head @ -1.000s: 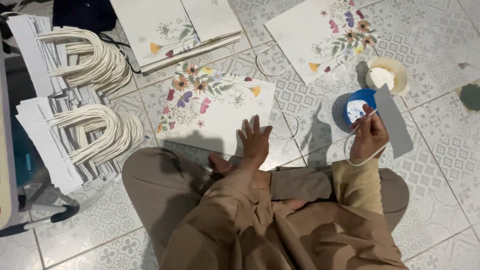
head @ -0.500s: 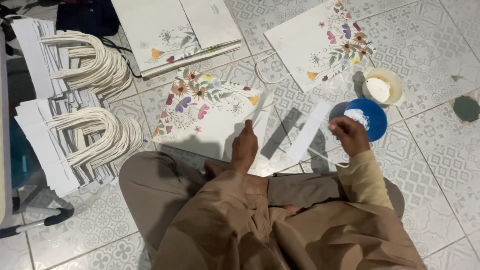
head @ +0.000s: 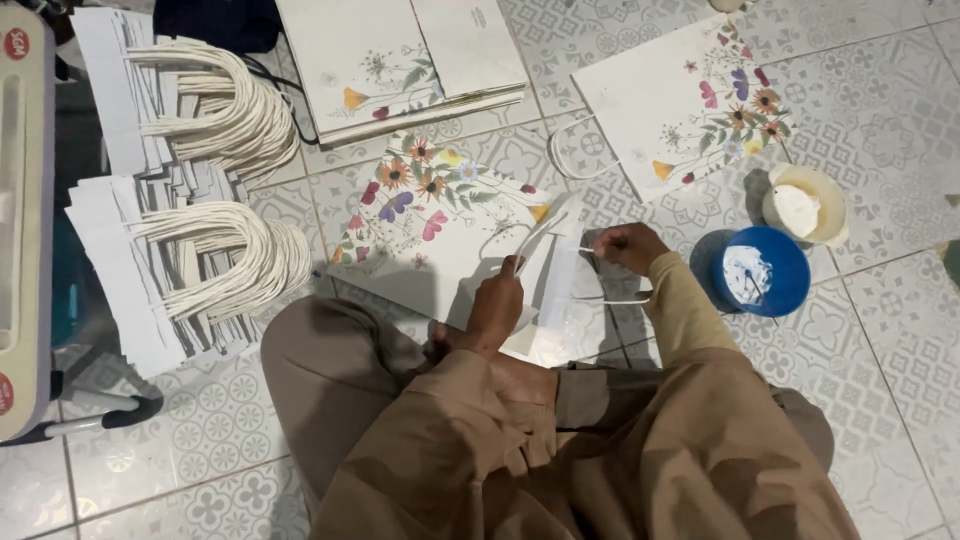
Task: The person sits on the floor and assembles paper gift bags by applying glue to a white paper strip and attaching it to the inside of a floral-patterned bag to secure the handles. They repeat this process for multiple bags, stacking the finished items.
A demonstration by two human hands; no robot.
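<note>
Meanwhile, the right hand (head: pixel 625 245) had left the round blue plastic lid smeared with white paste (head: pixel 762 270), where it was dipping half a second earlier, and had come across to the flat white paper bag printed with coloured flowers (head: pixel 430 215) lying on the patterned floor tiles (head: pixel 880 130) in front of the person's knees. Its fingers were pinched narrow on one end of a long white paper strip with a cord handle (head: pixel 560 270), which lay over the bag's near edge. The left hand (head: pixel 497 305), which a second ago was spread flat on the bag, now had its fingers curled down, pressing the strip's other end against the paper.

So the pasting step looked finished and the strip seemed to be at the point of being seated on the bag.

A small cream tub of white glue (head: pixel 805 205) stood just beside the blue lid. Two fanned stacks of similar white strips with cord handles (head: pixel 200 250) waited at the left, and more flowered bags (head: pixel 690 100) lay well apart beyond.
</note>
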